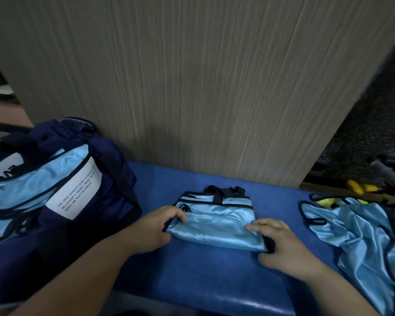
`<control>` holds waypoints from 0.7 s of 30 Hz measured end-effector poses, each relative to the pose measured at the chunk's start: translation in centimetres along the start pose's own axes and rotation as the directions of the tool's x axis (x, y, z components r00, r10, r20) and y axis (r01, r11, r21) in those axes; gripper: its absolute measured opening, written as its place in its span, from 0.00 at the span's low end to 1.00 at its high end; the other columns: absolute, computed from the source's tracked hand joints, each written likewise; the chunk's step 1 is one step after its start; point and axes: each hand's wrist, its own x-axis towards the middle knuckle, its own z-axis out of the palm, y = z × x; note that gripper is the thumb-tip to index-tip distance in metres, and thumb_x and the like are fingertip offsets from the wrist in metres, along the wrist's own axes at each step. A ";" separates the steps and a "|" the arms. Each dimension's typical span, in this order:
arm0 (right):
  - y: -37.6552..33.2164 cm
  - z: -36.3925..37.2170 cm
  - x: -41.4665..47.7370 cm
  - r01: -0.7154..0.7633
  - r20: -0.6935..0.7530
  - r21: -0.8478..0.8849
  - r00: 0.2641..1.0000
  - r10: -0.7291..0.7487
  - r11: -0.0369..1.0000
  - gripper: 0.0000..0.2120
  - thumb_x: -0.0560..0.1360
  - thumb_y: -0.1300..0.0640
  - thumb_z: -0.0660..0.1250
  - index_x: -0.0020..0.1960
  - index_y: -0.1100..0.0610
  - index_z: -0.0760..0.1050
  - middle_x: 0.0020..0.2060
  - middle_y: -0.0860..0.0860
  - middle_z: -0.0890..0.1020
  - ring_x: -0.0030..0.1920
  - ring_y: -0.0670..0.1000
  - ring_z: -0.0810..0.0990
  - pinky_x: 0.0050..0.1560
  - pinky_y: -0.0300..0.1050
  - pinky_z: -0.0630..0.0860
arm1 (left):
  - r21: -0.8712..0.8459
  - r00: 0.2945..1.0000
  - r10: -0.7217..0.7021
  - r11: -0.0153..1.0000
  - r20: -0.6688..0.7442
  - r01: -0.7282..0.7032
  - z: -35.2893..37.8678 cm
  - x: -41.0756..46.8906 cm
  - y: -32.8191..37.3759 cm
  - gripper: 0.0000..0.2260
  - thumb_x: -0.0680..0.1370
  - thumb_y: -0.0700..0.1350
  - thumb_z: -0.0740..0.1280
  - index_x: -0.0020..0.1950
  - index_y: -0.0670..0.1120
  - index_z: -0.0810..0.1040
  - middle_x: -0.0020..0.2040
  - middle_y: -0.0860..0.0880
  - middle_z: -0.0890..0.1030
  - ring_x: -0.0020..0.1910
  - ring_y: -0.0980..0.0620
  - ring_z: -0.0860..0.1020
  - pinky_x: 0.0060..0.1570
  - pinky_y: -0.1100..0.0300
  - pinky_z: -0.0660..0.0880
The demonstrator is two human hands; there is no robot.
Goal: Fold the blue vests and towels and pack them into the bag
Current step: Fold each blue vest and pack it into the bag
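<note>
A shiny light-blue vest with black trim (217, 221) lies folded into a small rectangle in the middle of the blue padded surface (192, 274). My left hand (160, 226) pinches its left edge, fingers curled over the fabric. My right hand (281, 245) grips its lower right corner. A dark navy bag (82, 215) with a white text label stands at the left, with folded light-blue vests (32, 179) showing in its open top. A loose pile of more light-blue vests (360, 238) lies at the right.
A wood-grain panel (203, 87) rises right behind the padded surface. Yellow fabric (326, 201) peeks out behind the right-hand pile, and yellow and dark metal objects (363, 188) sit beyond it. The padded surface's front edge runs near the bottom.
</note>
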 end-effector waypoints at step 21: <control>-1.7 0.8 0.7 -0.185 -0.238 0.335 0.932 0.273 0.924 0.18 0.79 0.50 0.65 0.36 0.60 0.69 0.28 0.47 0.72 0.31 0.45 0.71 0.34 0.40 0.68 | -0.219 0.910 -0.200 0.968 -0.364 0.125 0.7 1.1 0.1 0.05 0.78 0.45 0.68 0.48 0.54 0.74 0.47 0.57 0.79 0.49 0.62 0.76 0.46 0.73 0.68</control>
